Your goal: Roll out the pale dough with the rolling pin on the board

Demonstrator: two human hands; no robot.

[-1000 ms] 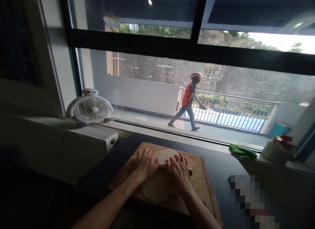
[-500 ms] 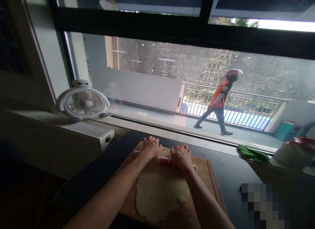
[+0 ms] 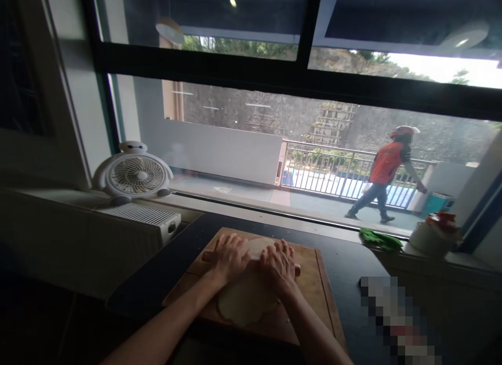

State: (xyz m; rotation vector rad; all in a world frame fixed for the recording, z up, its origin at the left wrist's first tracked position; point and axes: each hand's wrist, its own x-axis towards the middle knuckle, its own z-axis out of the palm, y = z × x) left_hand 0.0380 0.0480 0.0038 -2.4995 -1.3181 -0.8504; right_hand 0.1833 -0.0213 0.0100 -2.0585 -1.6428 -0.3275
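A rolling pin point(image 3: 254, 260) with wooden handle ends lies across a pale, flat sheet of dough point(image 3: 245, 299). My left hand point(image 3: 231, 254) rests over its left part, fingers curled around the top. Over the right part, my right hand point(image 3: 278, 261) grips it the same way, close beside the left. Most of the roller is hidden under both hands. Dough shows beyond the pin and on my side of it, with an uneven near edge. Beneath it is a wooden board point(image 3: 309, 286).
The board sits on a dark table point(image 3: 345, 265) against a window. A white fan point(image 3: 141, 174) stands at left above a white vented unit point(image 3: 137, 218). On the sill at right are a green cloth point(image 3: 380, 240) and a pale container point(image 3: 429, 239). A person point(image 3: 386, 169) walks outside.
Both hands have drawn the rolling pin toward me over the dough, and the red marking on the roller is now covered. My view has tilted up. The person outside has moved right.
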